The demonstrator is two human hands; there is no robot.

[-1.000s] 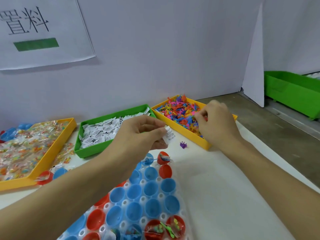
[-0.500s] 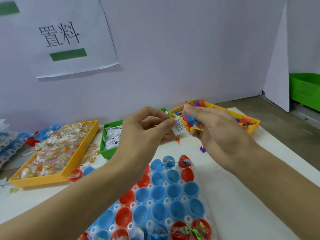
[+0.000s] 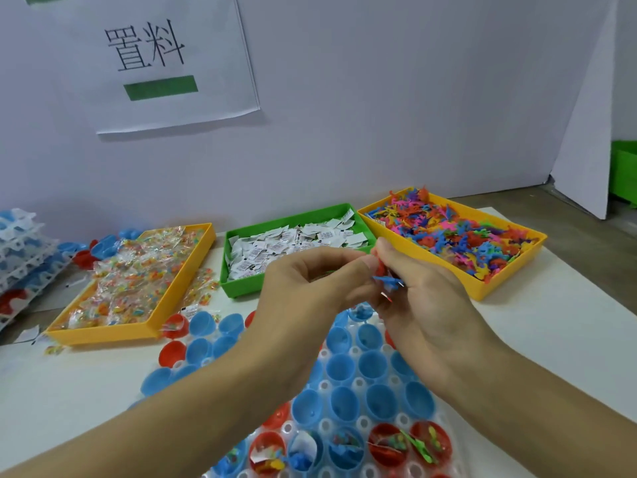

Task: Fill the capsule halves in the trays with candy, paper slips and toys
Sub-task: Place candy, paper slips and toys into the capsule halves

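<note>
My left hand (image 3: 310,288) and my right hand (image 3: 424,305) meet fingertip to fingertip above the clear capsule tray (image 3: 324,386). The right hand holds a small bunch of plastic toys (image 3: 387,281), blue and red ones showing. The left hand's fingertips pinch at the same bunch; the paper slip it held is hidden. Below them sit blue capsule halves (image 3: 377,401) that look empty. The nearest row holds filled red and blue halves (image 3: 387,445) with slips and toys. Three supply bins stand behind: candy (image 3: 138,281), paper slips (image 3: 293,243), toys (image 3: 455,236).
Loose blue and red capsule halves (image 3: 203,339) lie left of the tray on the white table. A stack of clear trays (image 3: 20,260) sits at the far left. A wall with a paper sign (image 3: 155,60) closes the back; a green crate (image 3: 625,174) stands far right.
My right hand left the toy bin with a bunch of toys and came to my left hand above the capsule tray. The view swung left and down.
</note>
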